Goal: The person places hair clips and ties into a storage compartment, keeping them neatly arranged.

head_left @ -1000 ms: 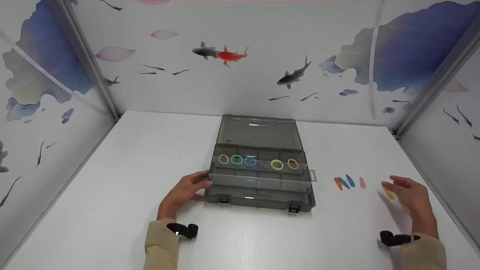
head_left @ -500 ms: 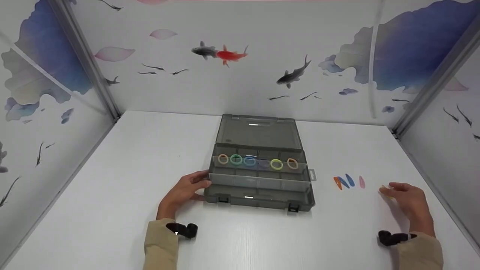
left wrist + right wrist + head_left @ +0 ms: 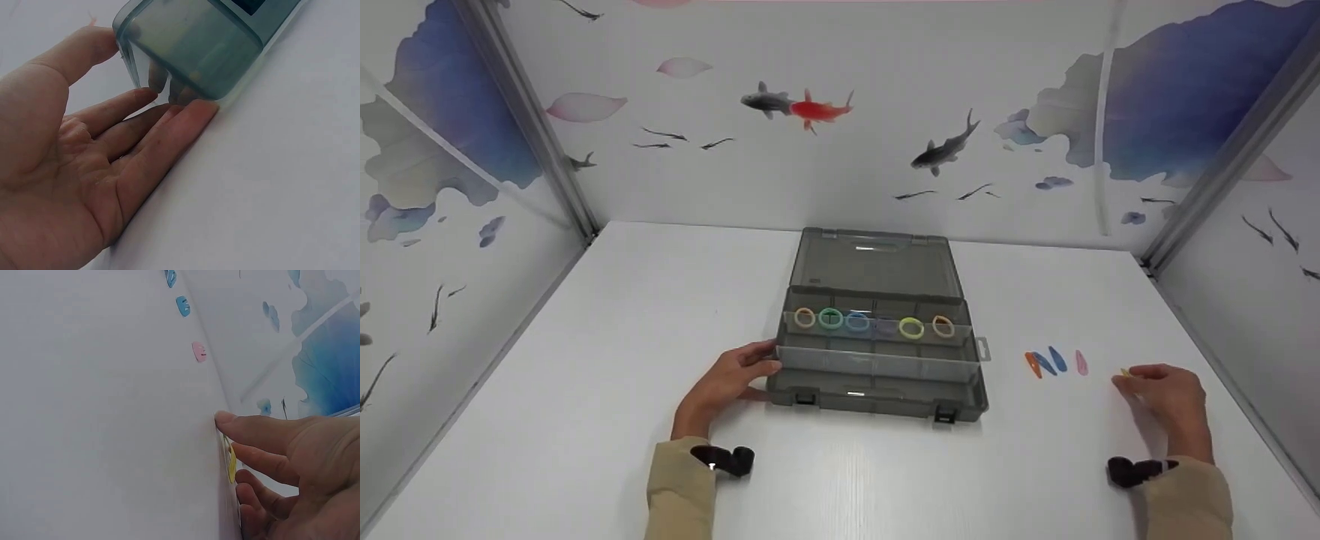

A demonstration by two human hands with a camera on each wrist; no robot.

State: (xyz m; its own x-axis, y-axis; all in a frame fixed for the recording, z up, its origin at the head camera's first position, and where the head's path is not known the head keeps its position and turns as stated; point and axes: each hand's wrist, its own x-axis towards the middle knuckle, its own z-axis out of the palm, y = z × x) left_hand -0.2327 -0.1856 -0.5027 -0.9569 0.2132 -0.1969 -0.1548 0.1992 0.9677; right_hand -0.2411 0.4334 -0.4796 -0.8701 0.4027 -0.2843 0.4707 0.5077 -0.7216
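- Wrist view, right: my right hand (image 3: 309,467), nearly closed, pinches a slim yellow teardrop-shaped clip (image 3: 232,471).
- Left wrist: my left hand (image 3: 93,160) lays fairly straight fingers against a translucent grey-green rectangular plastic box (image 3: 197,50).
- Head: I see the clip well right of the open box.
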